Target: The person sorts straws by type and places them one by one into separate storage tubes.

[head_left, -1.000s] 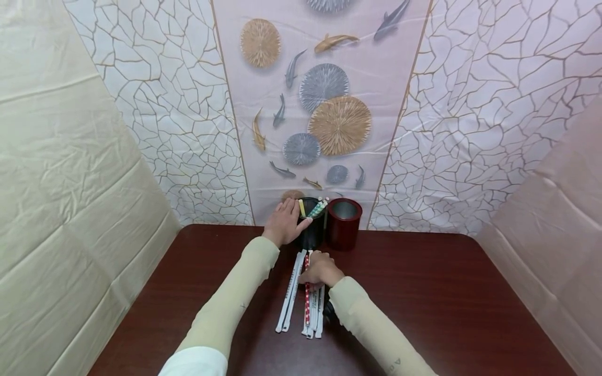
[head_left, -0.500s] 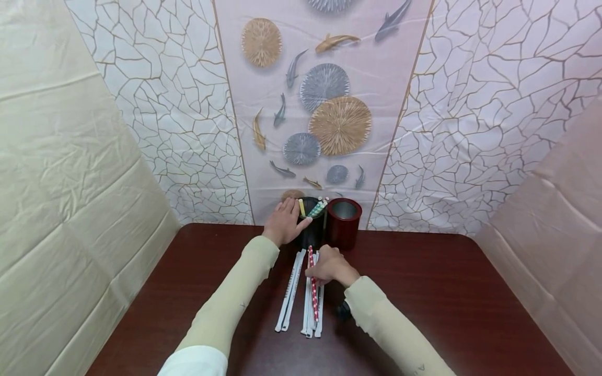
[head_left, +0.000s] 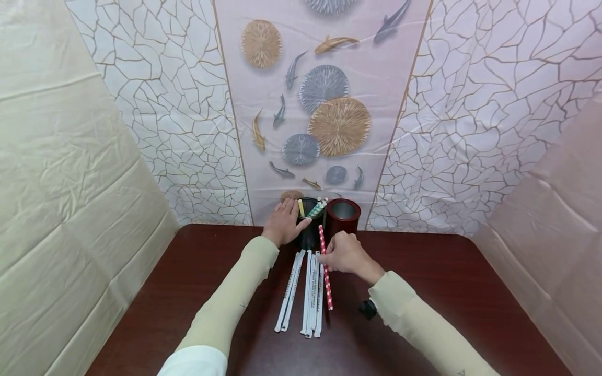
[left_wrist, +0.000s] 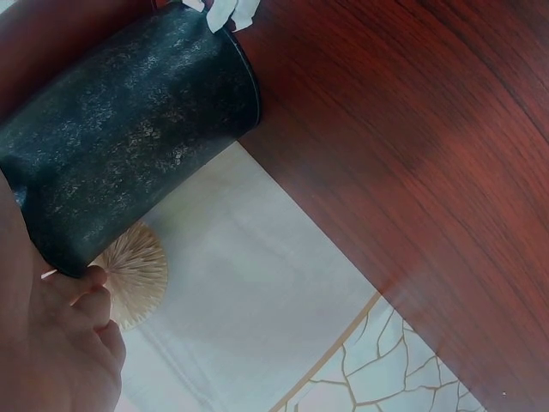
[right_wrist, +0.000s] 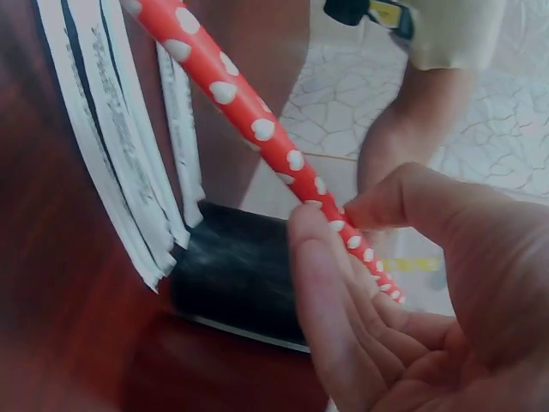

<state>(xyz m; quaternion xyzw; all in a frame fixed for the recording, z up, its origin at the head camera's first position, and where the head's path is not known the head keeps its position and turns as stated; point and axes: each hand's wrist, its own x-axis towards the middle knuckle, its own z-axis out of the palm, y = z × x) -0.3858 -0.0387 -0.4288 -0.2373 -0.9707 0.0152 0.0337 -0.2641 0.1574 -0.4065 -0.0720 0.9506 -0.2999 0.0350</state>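
Note:
My right hand (head_left: 348,253) pinches a red paper straw (head_left: 327,290) with white hearts between thumb and fingertips. The straw slants just right of the white-wrapped straws (head_left: 312,297), lifted off them. In the right wrist view the red straw (right_wrist: 262,129) crosses in front of the black cup (right_wrist: 236,275). My left hand (head_left: 284,222) holds the left side of the black cup (head_left: 309,237) near its rim, thumb across the front. A yellow straw (head_left: 301,208) and several green-patterned straws (head_left: 316,210) stand in that cup.
A dark red cup (head_left: 342,222) stands right beside the black one. Another pair of wrapped straws (head_left: 289,292) lies to the left of the main group on the brown table (head_left: 423,292). A patterned cloth backdrop (head_left: 324,172) rises behind the table's far edge.
My right hand has picked up the red straw from on top of the wrapped straws and moved it right and slightly away. The left hand has stayed on the black cup.

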